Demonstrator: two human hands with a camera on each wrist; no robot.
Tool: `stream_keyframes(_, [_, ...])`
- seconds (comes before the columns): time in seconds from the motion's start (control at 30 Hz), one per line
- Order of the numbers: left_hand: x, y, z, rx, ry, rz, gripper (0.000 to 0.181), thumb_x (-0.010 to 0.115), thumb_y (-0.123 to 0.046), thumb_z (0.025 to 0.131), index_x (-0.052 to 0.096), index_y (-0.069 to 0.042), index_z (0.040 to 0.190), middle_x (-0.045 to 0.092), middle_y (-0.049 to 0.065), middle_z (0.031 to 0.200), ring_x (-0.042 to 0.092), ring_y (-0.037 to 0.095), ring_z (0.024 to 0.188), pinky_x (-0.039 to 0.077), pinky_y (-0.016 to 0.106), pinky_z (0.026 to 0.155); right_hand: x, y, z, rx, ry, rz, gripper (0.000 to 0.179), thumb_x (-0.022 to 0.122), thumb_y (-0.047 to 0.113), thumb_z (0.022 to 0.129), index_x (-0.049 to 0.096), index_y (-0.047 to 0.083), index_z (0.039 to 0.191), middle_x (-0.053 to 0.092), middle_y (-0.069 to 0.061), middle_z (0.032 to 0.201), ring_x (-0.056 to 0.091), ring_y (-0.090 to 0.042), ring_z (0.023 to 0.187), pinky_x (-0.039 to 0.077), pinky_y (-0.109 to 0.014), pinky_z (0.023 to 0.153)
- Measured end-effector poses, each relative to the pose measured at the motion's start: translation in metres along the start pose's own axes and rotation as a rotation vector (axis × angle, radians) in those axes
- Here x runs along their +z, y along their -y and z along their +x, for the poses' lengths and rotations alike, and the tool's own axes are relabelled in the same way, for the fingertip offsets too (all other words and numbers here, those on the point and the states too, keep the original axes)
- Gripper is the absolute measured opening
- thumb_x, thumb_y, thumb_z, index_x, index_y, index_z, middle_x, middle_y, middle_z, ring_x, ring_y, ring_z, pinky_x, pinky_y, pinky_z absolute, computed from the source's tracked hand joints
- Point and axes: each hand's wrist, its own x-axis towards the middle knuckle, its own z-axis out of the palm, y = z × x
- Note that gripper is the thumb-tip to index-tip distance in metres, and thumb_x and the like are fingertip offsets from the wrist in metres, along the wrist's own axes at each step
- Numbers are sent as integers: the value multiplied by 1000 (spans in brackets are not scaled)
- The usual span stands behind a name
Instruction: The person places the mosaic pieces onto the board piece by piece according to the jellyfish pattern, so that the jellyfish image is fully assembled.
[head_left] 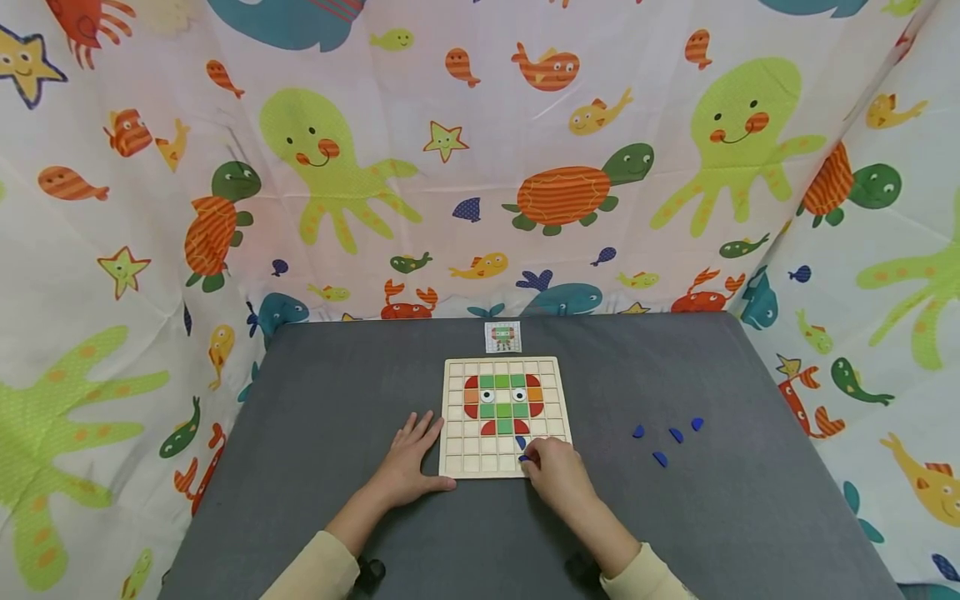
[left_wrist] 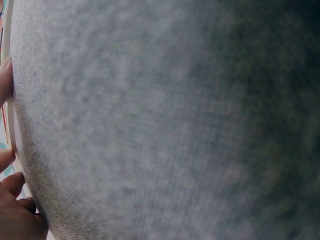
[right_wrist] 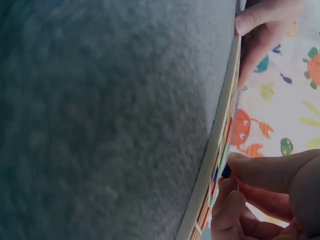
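Observation:
A square wooden grid board (head_left: 460, 462) lies on the table, with red, orange and green tiles and two eye tiles set in its upper and middle cells. My left hand (head_left: 405, 468) rests at the board's left side, fingers spread along the edge and thumb at the near corner. Over the lower right cells, my right hand (head_left: 562, 477) pinches a small blue half-round tile (right_wrist: 226, 171) between thumb and fingertips. Just beyond those fingertips, another blue tile (head_left: 521, 442) lies on the board, under the red row. The left wrist view shows mostly cloth, with fingertips (left_wrist: 6, 80) at the board's edge.
Several loose blue half-round tiles (head_left: 660, 459) lie on the grey tablecloth (head_left: 337, 392) to the right. A small picture card (head_left: 489, 342) sits behind the board. Behind the table hangs a curtain (head_left: 480, 92) printed with sea animals.

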Motion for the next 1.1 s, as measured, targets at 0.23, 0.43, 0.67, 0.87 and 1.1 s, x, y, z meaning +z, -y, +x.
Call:
stream_keyframes(0.23, [0,-1,0,-6,7,-2,112,86,-54,73,28,-18,161,19,8,169,4,36,157,13,61,124,6,2,0,2,-2,-42,9,81,6,81,73,6,77,64,1,67,56,-14,62,49,-34,58])
stream_keyframes(0.43, [0,-1,0,0,1,2,112,86,-55,73,29,-18,161,20,8,169,5,37,157,14,61,123,8,6,3,13,-30,-53,10,81,6,80,71,6,77,64,-2,68,59,-18,63,50,-38,60])
stream_keyframes(0.67, [1,1,0,5,-7,-5,111,85,-56,73,29,-18,161,20,8,169,5,37,157,14,62,123,12,6,6,25,-45,-70,13,82,5,79,69,7,75,61,-1,67,57,-18,62,48,-36,58])
stream_keyframes(0.87, [1,1,1,7,-7,-4,111,85,-56,73,28,-19,161,20,8,169,4,37,157,13,62,123,11,6,5,26,-40,-55,14,82,5,78,68,7,75,59,-1,67,56,-17,62,47,-36,58])
stream_keyframes(1.1, [1,0,1,2,-2,-6,111,86,-56,73,29,-19,161,20,8,169,4,37,157,13,61,123,2,5,5,14,-42,-50,13,82,6,80,69,7,77,60,-1,68,54,-16,62,46,-35,58])
